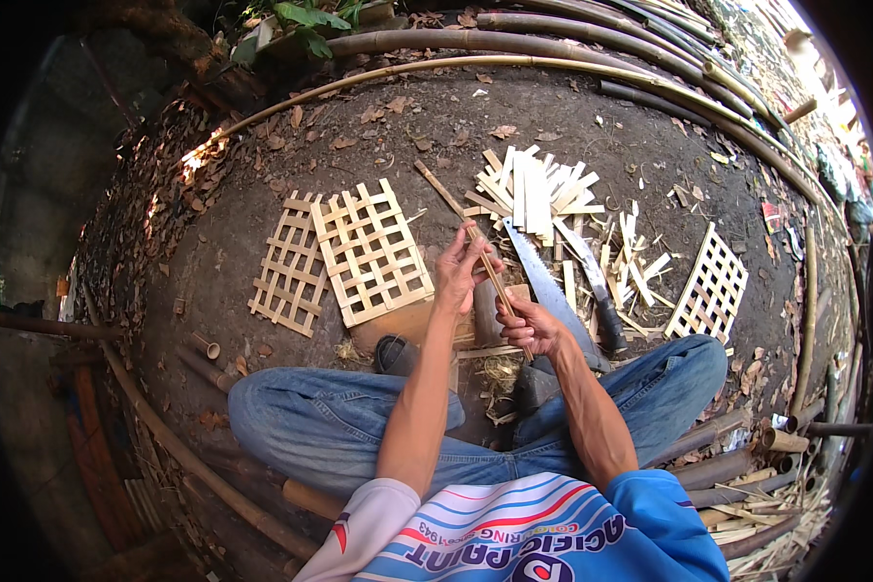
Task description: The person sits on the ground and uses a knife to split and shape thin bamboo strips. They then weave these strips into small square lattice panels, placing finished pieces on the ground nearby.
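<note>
Thin bamboo strips (495,276) run slantwise between my two hands above my crossed legs. My left hand (462,269) pinches their upper part, and my right hand (533,327) is closed around the lower part. Just beyond my left hand, a brown bamboo stick (439,187) slants away; whether it joins the held strips I cannot tell. A saw (541,279) lies close to the right of my hands, its near end partly behind my right forearm. Beside it is a machete (586,257) with a dark handle. Behind my hands stands a short wooden block (487,315), partly hidden.
Two woven bamboo lattice panels (373,252) lie overlapping at the left, another lattice panel (710,286) at the right. A pile of pale bamboo slats (533,189) spreads beyond the saw, with loose offcuts (635,262) nearby. Long bamboo poles (514,41) border the leaf-strewn ground.
</note>
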`<state>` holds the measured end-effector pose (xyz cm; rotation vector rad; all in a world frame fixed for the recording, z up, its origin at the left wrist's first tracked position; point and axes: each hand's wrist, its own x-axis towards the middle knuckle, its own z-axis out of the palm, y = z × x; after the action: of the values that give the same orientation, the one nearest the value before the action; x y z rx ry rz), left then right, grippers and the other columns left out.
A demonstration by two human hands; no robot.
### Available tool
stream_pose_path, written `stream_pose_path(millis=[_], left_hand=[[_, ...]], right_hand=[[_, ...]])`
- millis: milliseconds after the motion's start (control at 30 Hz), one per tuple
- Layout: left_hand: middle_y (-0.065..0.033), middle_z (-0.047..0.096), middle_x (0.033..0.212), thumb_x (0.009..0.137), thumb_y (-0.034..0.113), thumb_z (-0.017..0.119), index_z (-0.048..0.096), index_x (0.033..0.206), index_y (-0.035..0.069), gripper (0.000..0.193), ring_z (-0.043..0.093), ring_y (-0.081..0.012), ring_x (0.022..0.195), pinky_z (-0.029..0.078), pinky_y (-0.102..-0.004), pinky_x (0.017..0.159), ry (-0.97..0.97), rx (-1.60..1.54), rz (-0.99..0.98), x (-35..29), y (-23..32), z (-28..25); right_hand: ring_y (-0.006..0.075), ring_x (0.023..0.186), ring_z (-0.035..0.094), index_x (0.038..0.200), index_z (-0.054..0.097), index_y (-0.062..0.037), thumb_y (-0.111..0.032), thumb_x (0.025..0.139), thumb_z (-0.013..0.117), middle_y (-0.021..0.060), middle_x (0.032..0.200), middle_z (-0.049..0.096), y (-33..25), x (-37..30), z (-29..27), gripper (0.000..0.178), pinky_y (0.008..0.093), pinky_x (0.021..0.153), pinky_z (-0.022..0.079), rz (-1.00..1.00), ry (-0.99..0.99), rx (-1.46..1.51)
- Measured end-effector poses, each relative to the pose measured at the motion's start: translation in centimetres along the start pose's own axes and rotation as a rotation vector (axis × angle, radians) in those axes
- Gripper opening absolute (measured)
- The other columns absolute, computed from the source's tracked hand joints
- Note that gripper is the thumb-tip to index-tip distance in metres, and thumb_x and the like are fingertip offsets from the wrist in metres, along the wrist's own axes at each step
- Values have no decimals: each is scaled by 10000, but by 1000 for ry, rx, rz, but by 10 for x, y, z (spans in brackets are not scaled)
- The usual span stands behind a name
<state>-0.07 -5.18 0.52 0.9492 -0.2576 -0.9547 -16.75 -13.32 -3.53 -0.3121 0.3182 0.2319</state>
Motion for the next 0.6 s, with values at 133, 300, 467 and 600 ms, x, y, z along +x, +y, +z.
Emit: stream_pose_path(millis=[133,300,467,600], left_hand=[[-30,613,896,955,204,658,488,1365,158,446,681,-182,754,623,-379,712,6,-10,-20,1,-4,-7],[-32,606,891,956,200,656,477,1381,172,462,673,-181,745,623,-374,711,45,-15,-56,2,-7,-13],[-36,591,891,970,199,635,454,1402,181,469,659,-177,742,624,-393,736,87,-82,-39,0,-16,-18],[-67,600,909,989,207,602,453,1379,126,426,665,-204,770,622,-420,764,174,-78,-65,0,-25,-27]], right_hand=[[11,428,306,945,549,-100,-442,1051,421,-77,592,364,2,0,0,380,172,341,253,16,27,-19],[13,429,298,936,539,-97,-454,1046,429,-80,594,364,4,4,-5,389,174,344,240,28,21,19],[20,435,274,931,537,-104,-450,1044,442,-74,601,368,3,6,1,376,180,353,224,36,192,-69],[31,440,266,927,532,-98,-473,1035,455,-71,608,381,3,6,10,398,192,372,207,40,325,-251]])
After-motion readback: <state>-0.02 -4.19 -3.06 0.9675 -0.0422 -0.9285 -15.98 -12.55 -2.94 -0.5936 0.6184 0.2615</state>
